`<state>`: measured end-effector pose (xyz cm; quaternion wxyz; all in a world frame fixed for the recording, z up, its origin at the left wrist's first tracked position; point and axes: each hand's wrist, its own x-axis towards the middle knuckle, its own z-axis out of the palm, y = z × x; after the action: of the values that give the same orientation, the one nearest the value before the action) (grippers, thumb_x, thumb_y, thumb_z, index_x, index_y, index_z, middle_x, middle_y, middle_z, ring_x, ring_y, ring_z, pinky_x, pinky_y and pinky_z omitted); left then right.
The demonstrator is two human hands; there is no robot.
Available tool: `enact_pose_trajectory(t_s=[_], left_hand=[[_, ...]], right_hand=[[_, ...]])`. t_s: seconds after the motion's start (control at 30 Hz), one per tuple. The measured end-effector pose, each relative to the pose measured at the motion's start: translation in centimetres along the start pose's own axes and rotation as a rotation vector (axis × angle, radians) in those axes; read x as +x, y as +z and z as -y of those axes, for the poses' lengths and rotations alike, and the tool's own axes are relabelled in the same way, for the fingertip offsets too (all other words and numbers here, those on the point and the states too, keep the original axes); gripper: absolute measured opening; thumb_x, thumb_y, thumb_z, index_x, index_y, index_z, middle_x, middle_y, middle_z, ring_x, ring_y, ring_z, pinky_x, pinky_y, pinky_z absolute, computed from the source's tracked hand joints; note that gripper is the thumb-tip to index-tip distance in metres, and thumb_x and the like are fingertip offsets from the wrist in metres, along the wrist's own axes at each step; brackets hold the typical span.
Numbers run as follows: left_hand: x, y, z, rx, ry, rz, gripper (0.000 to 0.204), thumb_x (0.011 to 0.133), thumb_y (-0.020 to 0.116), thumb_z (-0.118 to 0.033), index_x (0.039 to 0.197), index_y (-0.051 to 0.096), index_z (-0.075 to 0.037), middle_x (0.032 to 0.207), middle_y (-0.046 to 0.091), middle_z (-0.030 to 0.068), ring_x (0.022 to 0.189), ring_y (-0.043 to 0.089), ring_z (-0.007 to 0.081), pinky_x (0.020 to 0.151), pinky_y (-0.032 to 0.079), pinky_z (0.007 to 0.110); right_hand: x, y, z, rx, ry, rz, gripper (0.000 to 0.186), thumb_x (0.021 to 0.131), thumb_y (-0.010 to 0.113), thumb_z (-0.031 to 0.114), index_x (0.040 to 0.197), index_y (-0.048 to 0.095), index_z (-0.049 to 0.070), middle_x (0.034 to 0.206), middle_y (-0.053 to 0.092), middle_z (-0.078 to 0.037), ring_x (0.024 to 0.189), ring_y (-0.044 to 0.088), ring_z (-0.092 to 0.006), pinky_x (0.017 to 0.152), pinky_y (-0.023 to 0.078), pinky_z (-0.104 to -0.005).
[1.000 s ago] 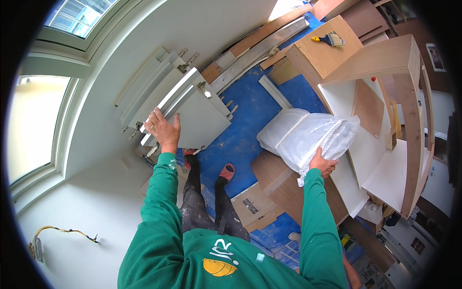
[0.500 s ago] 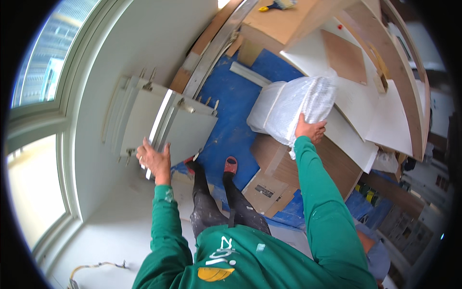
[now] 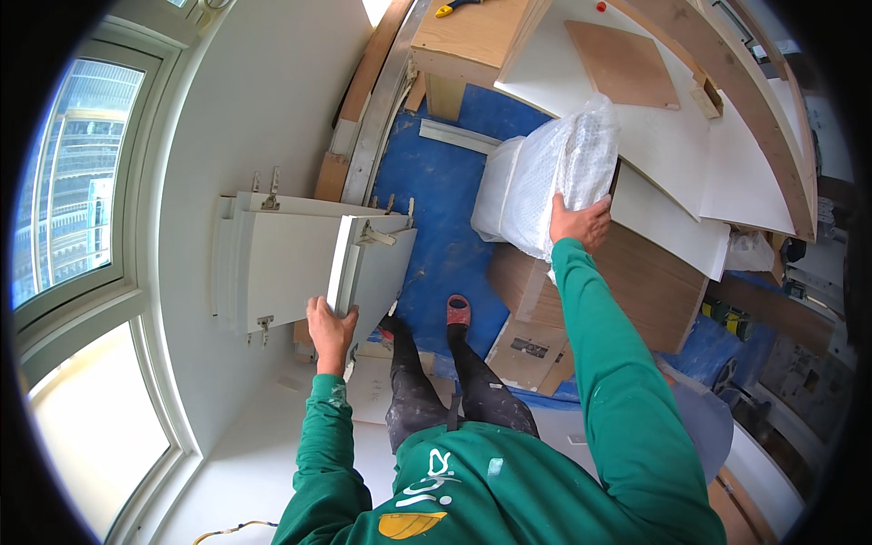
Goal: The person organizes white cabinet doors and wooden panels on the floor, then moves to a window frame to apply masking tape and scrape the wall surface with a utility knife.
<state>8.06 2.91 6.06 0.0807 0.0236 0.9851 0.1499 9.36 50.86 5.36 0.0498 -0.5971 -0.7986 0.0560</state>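
My left hand (image 3: 331, 332) is closed on the near edge of a white cabinet door (image 3: 342, 272), thumb on one side and fingers on the other. A metal hinge (image 3: 377, 234) sticks out from that door. More white doors (image 3: 295, 259) with hinges lean in a stack against the wall beside it. On the right, my right hand (image 3: 581, 223) grips the near edge of a bulky bundle in bubble wrap (image 3: 531, 186), tied with a thin band. The bundle stands tilted by a brown wood-grain panel (image 3: 627, 282); what is inside it cannot be made out.
Blue sheeting (image 3: 436, 213) covers the floor around my feet in red slippers (image 3: 459, 310). A wooden cabinet box (image 3: 468, 41) stands ahead, and large white boards (image 3: 654, 163) lie to the right. Windows (image 3: 82, 173) line the left wall. A cardboard piece (image 3: 527, 350) lies near my feet.
My left hand has closed more around the door's edge, and the front door has swung more upright, away from the stack. My right hand stays on the wrapped bundle. The view has shifted.
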Motion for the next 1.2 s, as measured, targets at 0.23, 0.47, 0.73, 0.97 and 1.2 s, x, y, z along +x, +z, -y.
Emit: enact_pose_trajectory(t_s=[0.23,0.47,0.73,0.97,1.2], left_hand=[[0.9,-1.0,-2.4,-0.165,-0.143,0.346,0.060,0.072,0.085,-0.026,0.122,0.065,0.001,0.100,0.074,0.0266,0.097,0.071,0.0456,0.088,0.056,0.050],[0.5,-0.4,-2.3,-0.100,-0.015,0.333,0.049,0.073,0.084,-0.027,0.107,0.068,0.004,0.091,0.074,0.0258,0.088,0.072,0.0440,0.083,0.058,0.049],[0.5,-0.3,-4.5,-0.130,0.013,0.325,0.044,0.073,0.082,-0.026,0.100,0.068,0.005,0.087,0.073,0.0263,0.083,0.072,0.0442,0.081,0.058,0.049],[2.0,0.2,-7.7,-0.149,0.009,0.324,0.042,0.072,0.082,-0.025,0.098,0.069,0.006,0.085,0.074,0.0259,0.082,0.073,0.0435,0.081,0.058,0.048],[3.5,-1.4,-11.2,-0.104,0.001,0.377,0.043,0.071,0.083,-0.025,0.096,0.070,0.008,0.085,0.074,0.0260,0.083,0.073,0.0435,0.082,0.059,0.048]], right_hand=[[0.0,0.2,0.2,-0.009,-0.004,0.007,0.109,0.080,0.075,0.060,0.158,0.025,0.004,0.141,0.049,-0.023,0.135,0.047,-0.0379,0.113,0.040,-0.0487],[-0.1,-0.1,0.2,-0.030,0.015,0.014,0.109,0.080,0.074,0.060,0.159,0.024,0.004,0.143,0.048,-0.022,0.136,0.046,-0.0370,0.112,0.040,-0.0486],[0.1,-0.3,0.3,0.005,0.050,0.052,0.111,0.078,0.075,0.060,0.160,0.023,0.006,0.148,0.044,-0.021,0.140,0.043,-0.0366,0.115,0.037,-0.0498],[0.3,-0.2,0.2,0.027,0.043,0.042,0.111,0.076,0.076,0.060,0.158,0.026,0.005,0.143,0.047,-0.020,0.136,0.046,-0.0355,0.112,0.038,-0.0486],[0.2,-1.1,0.1,0.054,0.040,0.091,0.109,0.077,0.077,0.057,0.157,0.027,0.004,0.142,0.048,-0.020,0.133,0.048,-0.0355,0.111,0.039,-0.0484]])
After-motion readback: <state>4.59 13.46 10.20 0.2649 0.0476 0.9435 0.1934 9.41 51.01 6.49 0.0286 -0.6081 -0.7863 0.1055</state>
